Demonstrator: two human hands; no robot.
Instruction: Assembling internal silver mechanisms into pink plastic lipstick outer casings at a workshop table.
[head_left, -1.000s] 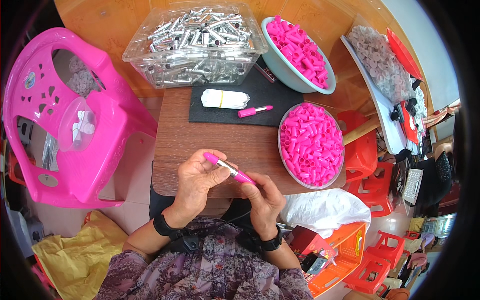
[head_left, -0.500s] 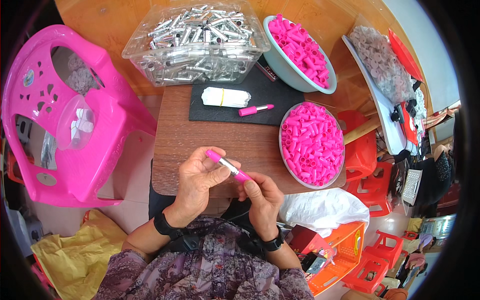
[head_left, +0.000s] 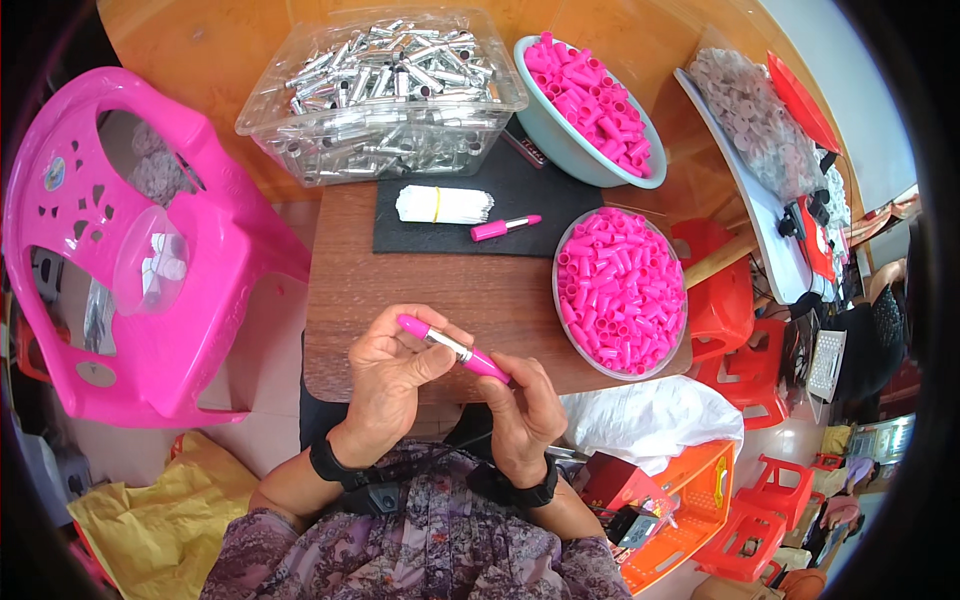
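Note:
Between my two hands, over the near edge of the brown table [head_left: 350,290], is a pink and silver lipstick-shaped pen [head_left: 481,363]. My left hand [head_left: 383,385] is closed on its silver middle, and its narrower pink tip sticks out past the fingers. At the other end, my right hand [head_left: 524,415] pinches the wide pink barrel between thumb and fingers. A similar pen [head_left: 504,228] lies on the black mat [head_left: 400,238] ahead. Beside it rests a bundle of thin white sticks [head_left: 445,205] with a yellow band around it.
A clear bin [head_left: 370,150] of silver tubes stands at the back. To its right is a pale blue basin [head_left: 562,128] of pink tubes; a round tray [head_left: 556,290] of pink pieces sits nearer. A pink chair [head_left: 220,200] stands left, an orange crate [head_left: 690,515] lower right.
The pen has shifted slightly left and down in the picture, and more of its pink barrel shows between my hands. Both hands still hold it. The view has moved a little.

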